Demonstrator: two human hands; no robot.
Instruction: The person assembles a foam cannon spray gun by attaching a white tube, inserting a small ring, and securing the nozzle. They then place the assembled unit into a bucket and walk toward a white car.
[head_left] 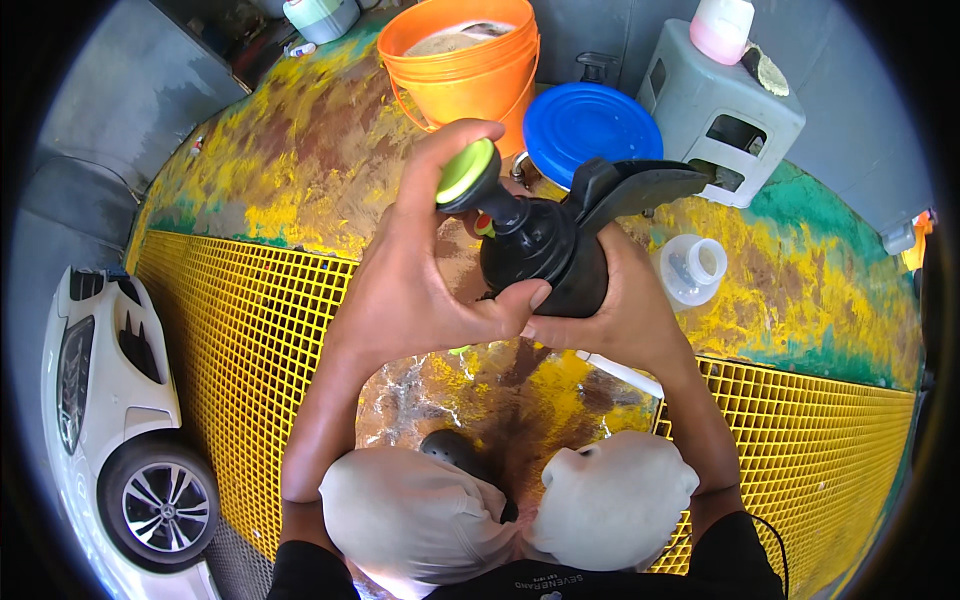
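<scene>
Left hand [395, 285] and right hand [640, 305] clasp the black pump sprayer [530, 245]; bracing its body between opposed fingers should prevent twisting.

The floor [285, 140] (patchy yellow and brown) carries an orange bucket [460, 92], clear jar [684, 280] and grey stool [690, 98].

I'm getting a bright feed, light mostly soft and daylight-looking. White car [145, 400] reads very bright at lower left; pale trousers [410, 510] wash out toward the bottom edge. Black sprayer top [530, 245] goes dark, detail sinking on its shaded side, slight sheen on the curves. Floor [300, 150] throws small white glints just above the trousers. Focus looks decent mid-frame, softer near the rim. Fisheye bends the yellow grating [250, 340] hard (lens, not floor), and I see black corners with bluish fringing at left
</scene>
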